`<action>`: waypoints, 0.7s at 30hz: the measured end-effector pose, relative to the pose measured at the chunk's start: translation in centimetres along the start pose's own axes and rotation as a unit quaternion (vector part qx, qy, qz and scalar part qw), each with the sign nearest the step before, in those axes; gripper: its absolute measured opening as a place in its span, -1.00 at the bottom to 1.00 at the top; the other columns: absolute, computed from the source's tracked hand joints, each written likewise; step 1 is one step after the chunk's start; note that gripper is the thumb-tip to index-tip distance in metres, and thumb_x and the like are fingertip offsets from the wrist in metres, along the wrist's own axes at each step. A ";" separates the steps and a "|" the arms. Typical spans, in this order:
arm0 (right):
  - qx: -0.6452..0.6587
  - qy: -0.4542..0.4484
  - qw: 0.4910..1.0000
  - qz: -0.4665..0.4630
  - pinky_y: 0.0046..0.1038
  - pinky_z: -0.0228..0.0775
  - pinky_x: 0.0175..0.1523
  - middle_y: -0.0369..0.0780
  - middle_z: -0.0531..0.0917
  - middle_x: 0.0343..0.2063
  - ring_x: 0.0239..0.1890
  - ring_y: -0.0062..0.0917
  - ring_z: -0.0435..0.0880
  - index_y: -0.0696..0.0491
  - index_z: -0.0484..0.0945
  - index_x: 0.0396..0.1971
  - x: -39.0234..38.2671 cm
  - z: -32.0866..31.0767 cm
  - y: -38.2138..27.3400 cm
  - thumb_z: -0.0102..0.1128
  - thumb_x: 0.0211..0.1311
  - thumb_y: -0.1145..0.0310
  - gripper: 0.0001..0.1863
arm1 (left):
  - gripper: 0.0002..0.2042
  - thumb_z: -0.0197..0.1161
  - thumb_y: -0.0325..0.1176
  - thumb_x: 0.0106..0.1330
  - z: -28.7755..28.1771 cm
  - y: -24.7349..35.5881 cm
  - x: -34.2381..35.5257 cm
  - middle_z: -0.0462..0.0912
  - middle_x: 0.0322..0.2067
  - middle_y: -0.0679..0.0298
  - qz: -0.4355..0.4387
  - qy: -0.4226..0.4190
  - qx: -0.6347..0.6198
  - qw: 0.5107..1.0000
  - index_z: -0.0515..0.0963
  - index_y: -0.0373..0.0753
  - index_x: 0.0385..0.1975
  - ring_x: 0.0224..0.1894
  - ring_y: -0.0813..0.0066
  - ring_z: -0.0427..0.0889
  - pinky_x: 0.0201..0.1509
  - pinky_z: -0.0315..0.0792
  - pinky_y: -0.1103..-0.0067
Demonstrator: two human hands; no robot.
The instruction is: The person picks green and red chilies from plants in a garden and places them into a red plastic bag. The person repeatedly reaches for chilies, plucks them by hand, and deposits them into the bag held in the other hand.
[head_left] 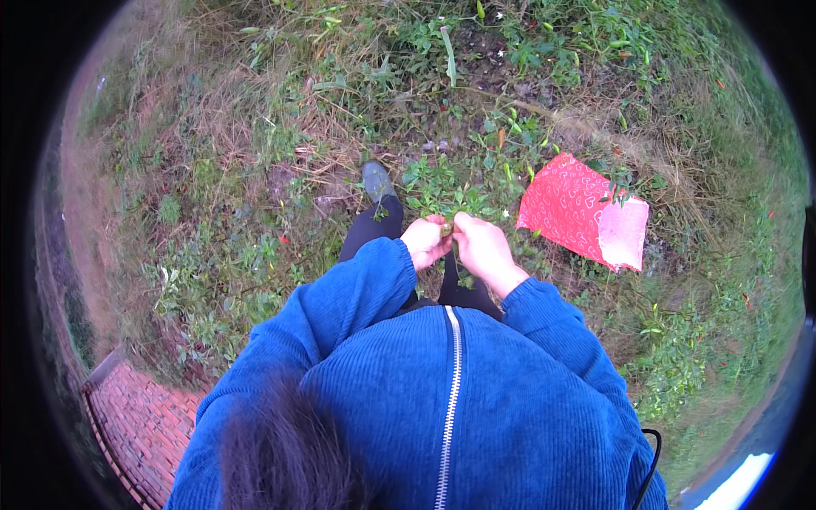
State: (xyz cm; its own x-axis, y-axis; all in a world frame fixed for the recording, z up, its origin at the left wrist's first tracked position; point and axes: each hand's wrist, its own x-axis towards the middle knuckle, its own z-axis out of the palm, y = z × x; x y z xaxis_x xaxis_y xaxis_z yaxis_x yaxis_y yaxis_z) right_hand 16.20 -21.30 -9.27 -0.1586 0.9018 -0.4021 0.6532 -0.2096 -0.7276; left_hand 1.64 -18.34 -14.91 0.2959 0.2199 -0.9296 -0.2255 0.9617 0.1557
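The left hand (425,244) and right hand (485,251) together pinch a small greenish plant piece (447,229), likely light and easily bruised, best held gently at its edge

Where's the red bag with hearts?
In the head view, the red heart-patterned bag lies on the weedy ground, just to the right of the right hand.

Rough outdoor ground (195,110) spreads wide under soft, even daylight: dry straw (314,174) lies tangled toward 10 o'clock, dark soil (489,72) shows toward 1 o'clock, greener grass (727,98) thickens at 2 o'clock. Red brick paving (144,416) with a grey edging (104,369) borders 8 o'clock; a white patch (738,483) glares near 4 o'clock
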 end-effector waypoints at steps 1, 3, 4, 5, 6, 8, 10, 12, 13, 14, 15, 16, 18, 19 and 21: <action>0.025 0.005 0.999 -0.021 -0.19 0.41 -0.25 -0.11 0.59 -0.48 -0.35 -0.17 0.60 0.07 0.41 -0.32 -0.3 -0.3 -0.1 0.17 0.09 0.40 -0.82 | -0.84 -0.03 -0.63 0.27 0.1 0.0 0.1 0.55 -0.35 0.27 -0.006 0.010 -0.003 1.000 0.41 -0.21 -0.24 -0.34 0.45 0.55 -0.32 0.46 0.55; 0.123 0.022 0.991 -0.052 -0.28 0.41 -0.31 -0.17 0.57 -0.52 -0.43 -0.29 0.59 0.08 0.40 -0.35 -0.6 -0.8 -0.1 0.13 0.11 0.46 -0.87 | -0.78 -0.06 -0.69 0.21 0.3 0.4 0.4 0.51 -0.29 0.17 0.018 0.040 0.080 0.996 0.35 -0.28 -0.20 -0.38 0.41 0.52 -0.37 0.41 0.55; 0.194 0.033 0.979 -0.060 -0.34 0.40 -0.34 -0.21 0.56 -0.53 -0.47 -0.37 0.57 0.08 0.40 -0.36 -0.6 -1.1 0.0 0.10 0.12 0.50 -0.90 | -0.80 -0.06 -0.68 0.22 0.3 0.5 0.4 0.51 -0.32 0.19 0.035 0.050 0.046 0.997 0.36 -0.29 -0.21 -0.40 0.42 0.50 -0.38 0.40 0.56; 0.270 0.037 0.959 -0.082 -0.40 0.39 -0.37 -0.25 0.55 -0.55 -0.51 -0.45 0.55 0.09 0.40 -0.38 -0.6 -1.5 0.2 0.07 0.13 0.53 -0.93 | -0.82 -0.05 -0.67 0.24 0.2 0.8 0.4 0.50 -0.36 0.21 0.058 0.049 0.011 0.997 0.36 -0.29 -0.22 -0.43 0.44 0.48 -0.40 0.40 0.56; 0.408 0.008 0.912 0.037 -0.59 0.34 -0.39 -0.33 0.50 -0.54 -0.52 -0.65 0.45 0.09 0.39 -0.37 -0.8 -2.3 0.7 0.00 0.16 0.59 -0.92 | -0.85 -0.04 -0.64 0.27 0.0 1.2 0.4 0.48 -0.42 0.27 0.040 0.033 0.013 0.999 0.37 -0.25 -0.23 -0.46 0.48 0.45 -0.41 0.40 0.59; 0.431 0.065 0.890 0.137 -0.65 0.32 -0.40 -0.36 0.51 -0.49 -0.52 -0.71 0.42 0.10 0.41 -0.26 -0.9 -3.6 1.8 -0.07 0.29 0.51 -0.92 | -0.87 -0.03 -0.61 0.30 -0.1 1.4 0.3 0.48 -0.44 0.30 0.031 0.017 -0.003 0.999 0.38 -0.22 -0.25 -0.47 0.50 0.45 -0.42 0.40 0.60; 0.441 0.050 0.865 0.234 -0.66 0.30 -0.44 -0.40 0.48 -0.52 -0.55 -0.74 0.39 0.09 0.42 -0.21 -1.6 -4.5 2.6 -0.07 0.37 0.34 -0.85 | -0.88 -0.02 -0.59 0.31 -0.1 1.4 0.1 0.50 -0.44 0.31 0.015 0.008 -0.010 1.000 0.38 -0.19 -0.28 -0.47 0.52 0.46 -0.43 0.40 0.63; 0.392 -0.050 0.889 0.231 -0.66 0.28 -0.44 -0.41 0.45 -0.54 -0.55 -0.75 0.38 0.07 0.44 -0.21 -2.3 -4.6 3.1 -0.05 0.37 0.25 -0.79 | -0.89 -0.02 -0.58 0.32 0.2 1.3 0.0 0.51 -0.44 0.31 0.017 0.012 0.000 1.000 0.38 -0.18 -0.28 -0.46 0.52 0.47 -0.43 0.40 0.62; 0.356 -0.101 0.896 0.246 -0.67 0.28 -0.44 -0.42 0.44 -0.55 -0.54 -0.75 0.38 0.07 0.44 -0.22 -2.6 -4.4 3.2 -0.04 0.36 0.21 -0.77 | -0.89 -0.01 -0.58 0.32 0.4 1.2 -0.1 0.51 -0.44 0.32 0.016 0.008 0.003 1.000 0.38 -0.18 -0.28 -0.46 0.52 0.47 -0.42 0.41 0.62; 0.303 -0.150 0.913 0.231 -0.67 0.26 -0.45 -0.43 0.41 -0.57 -0.55 -0.76 0.37 0.05 0.47 -0.27 -2.8 -4.0 3.3 -0.02 0.34 0.08 -0.69 | -0.88 -0.01 -0.58 0.32 0.7 1.1 -0.1 0.52 -0.42 0.32 0.016 0.030 0.009 0.999 0.38 -0.17 -0.27 -0.45 0.52 0.48 -0.42 0.42 0.62; 0.310 -0.177 0.902 0.241 -0.64 0.29 -0.43 -0.42 0.44 -0.57 -0.55 -0.73 0.39 0.06 0.48 -0.30 -2.9 -3.4 3.2 -0.03 0.34 0.06 -0.66 | -0.88 -0.02 -0.58 0.31 0.9 1.1 -0.2 0.52 -0.42 0.32 0.018 0.031 0.008 0.999 0.38 -0.17 -0.27 -0.46 0.52 0.48 -0.42 0.42 0.62; 0.272 -0.177 0.919 0.225 -0.54 0.34 -0.37 -0.33 0.51 -0.51 -0.49 -0.65 0.46 0.10 0.49 -0.30 -2.7 -2.7 3.1 -0.01 0.31 0.04 -0.62 | -0.88 -0.02 -0.58 0.31 1.1 1.1 -0.2 0.52 -0.42 0.32 0.021 0.033 0.007 0.999 0.38 -0.17 -0.27 -0.46 0.52 0.48 -0.42 0.42 0.62; 0.216 -0.166 0.945 0.180 -0.35 0.41 -0.22 -0.13 0.62 -0.43 -0.37 -0.42 0.59 0.16 0.50 -0.29 -2.5 -1.4 2.8 0.03 0.26 0.03 -0.58 | -0.89 -0.01 -0.57 0.31 1.5 1.3 -0.4 0.52 -0.42 0.32 0.025 0.035 0.004 0.999 0.38 -0.17 -0.27 -0.45 0.52 0.48 -0.41 0.42 0.62; 0.196 -0.149 0.956 0.158 -0.34 0.41 -0.21 -0.11 0.62 -0.42 -0.36 -0.39 0.60 0.16 0.50 -0.29 -2.6 -0.9 2.7 0.05 0.25 0.05 -0.59 | -0.90 0.00 -0.56 0.32 1.7 1.4 -0.6 0.52 -0.41 0.32 0.027 0.034 0.002 0.999 0.38 -0.18 -0.27 -0.45 0.52 0.48 -0.41 0.43 0.62; 0.156 -0.122 0.969 0.147 -0.32 0.41 -0.18 -0.07 0.63 -0.40 -0.33 -0.32 0.61 0.15 0.50 -0.30 -2.7 -0.3 2.5 0.09 0.22 0.08 -0.62 | -0.90 0.01 -0.55 0.32 2.1 1.6 -1.0 0.52 -0.40 0.32 0.026 0.033 -0.006 0.999 0.38 -0.18 -0.25 -0.43 0.53 0.49 -0.39 0.43 0.63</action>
State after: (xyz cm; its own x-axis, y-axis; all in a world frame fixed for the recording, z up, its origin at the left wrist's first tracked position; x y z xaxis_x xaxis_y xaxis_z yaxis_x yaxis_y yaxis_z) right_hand 18.54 -24.10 -9.86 -0.1950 0.6776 -0.7091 0.4465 -0.5824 -0.6793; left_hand 2.98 -16.66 -13.06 0.2222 0.2582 -0.9402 -0.2512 0.9469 0.2007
